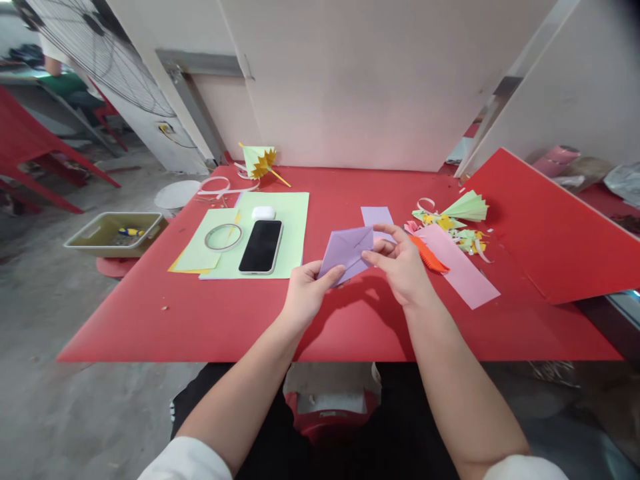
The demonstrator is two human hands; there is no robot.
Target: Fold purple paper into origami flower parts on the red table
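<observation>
A folded sheet of purple paper (349, 248) with crease lines across it is held above the red table, between both hands. My left hand (309, 288) pinches its lower left corner, thumb on top. At its right edge, my right hand (399, 261) grips it with thumb in front and fingers behind. Beyond the right hand lies another purple paper piece (376, 215) on the table, partly hidden. Close to the right wrist, an orange object (429, 254), possibly a cutter, rests by a pink paper strip (463, 270).
Left on the red table (240, 320): a black-screened phone (261, 247), a white case (263, 213), a tape roll (223, 227) and green paper sheets (295, 227). A small paper umbrella (263, 162) sits at the back. Paper scraps (450, 220) and a leaning red board (560, 227) are right.
</observation>
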